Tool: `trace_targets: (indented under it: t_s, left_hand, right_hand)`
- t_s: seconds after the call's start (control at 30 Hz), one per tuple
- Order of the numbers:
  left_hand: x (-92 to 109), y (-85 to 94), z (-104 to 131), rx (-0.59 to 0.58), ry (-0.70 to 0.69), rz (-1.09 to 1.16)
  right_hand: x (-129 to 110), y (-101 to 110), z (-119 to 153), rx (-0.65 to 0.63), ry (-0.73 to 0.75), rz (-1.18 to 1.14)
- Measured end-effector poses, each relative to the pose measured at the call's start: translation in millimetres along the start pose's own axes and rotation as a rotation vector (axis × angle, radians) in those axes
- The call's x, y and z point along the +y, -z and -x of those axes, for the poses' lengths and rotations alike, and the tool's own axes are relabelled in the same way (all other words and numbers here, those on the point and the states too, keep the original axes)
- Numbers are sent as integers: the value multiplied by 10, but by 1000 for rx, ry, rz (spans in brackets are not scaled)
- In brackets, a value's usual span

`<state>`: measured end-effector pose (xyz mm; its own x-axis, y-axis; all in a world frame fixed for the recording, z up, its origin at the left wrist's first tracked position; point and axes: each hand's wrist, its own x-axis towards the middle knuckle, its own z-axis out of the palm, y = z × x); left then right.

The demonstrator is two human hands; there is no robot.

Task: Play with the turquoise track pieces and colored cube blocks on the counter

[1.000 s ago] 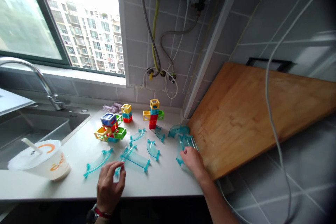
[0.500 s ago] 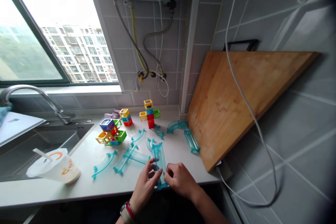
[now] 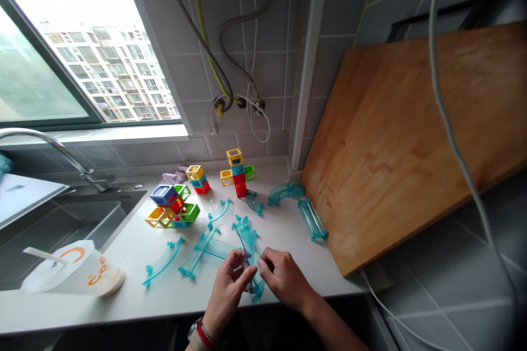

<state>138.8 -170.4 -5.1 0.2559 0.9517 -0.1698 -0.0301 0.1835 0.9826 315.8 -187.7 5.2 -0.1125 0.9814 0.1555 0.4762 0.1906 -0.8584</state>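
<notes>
My left hand (image 3: 229, 281) is closed with thumb and fingers on a translucent teal toy track piece (image 3: 247, 235) near the counter's front edge. From the other side, the curled fingers of my right hand (image 3: 287, 279) pinch the right edge of the same piece. Its near end shows below my fingertips. Just left of it lie a straight track piece (image 3: 200, 251) and a flat teal strip (image 3: 219, 249). A curved track piece (image 3: 165, 262) rests further left. Behind stand a cross-shaped block tower (image 3: 239, 182), a small block stack (image 3: 198, 180) and a wider block cluster (image 3: 175, 205).
More teal pieces lie around: a curve (image 3: 220, 210), another curve (image 3: 254, 204), an arched piece (image 3: 285, 192) and a straight track (image 3: 312, 219). A wooden board (image 3: 411, 137) leans on the right wall. At left are a drink cup (image 3: 76, 271) and a sink (image 3: 78, 230).
The track piece between my hands has turned and tilted slightly, its far end shifting left. Both hands stay on it. The camera view has moved closer and lower.
</notes>
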Motion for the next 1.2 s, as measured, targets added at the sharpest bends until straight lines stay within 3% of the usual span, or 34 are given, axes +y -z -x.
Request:
trace_targets:
  t_s: [0.17, 0.23, 0.3, 0.37, 0.5, 0.63, 0.8, 1.0, 1.2]
  left_hand:
    - [13, -3, -137, -43, -8, 89]
    - [5, -14, -146, -26, -49, 59]
    - [-9, 2, -123, 20, -94, 10]
    - [-22, 57, -74, 53, -111, -35]
    - [-31, 246, 40, 74, -106, -121]
    - [-4, 395, 116, 152, -105, -264]
    - [64, 454, 162, 272, -278, -488]
    - [390, 615, 17, 232, -275, -474]
    - [883, 802, -606, 298, -449, -943]
  right_hand:
    - [195, -84, -82, -22, -168, -400]
    - [291, -68, -144, 23, -214, -475]
    - [392, -6, -236, 110, -246, -410]
    - [485, 83, -349, 188, -238, -186]
    - [600, 183, -583, 228, -191, 190]
    - [612, 65, -795, 223, -209, 245]
    - [573, -143, -1010, 214, -217, 299]
    - [627, -160, -1019, 260, -204, 279]
    - [666, -116, -946, 388, -163, 112]
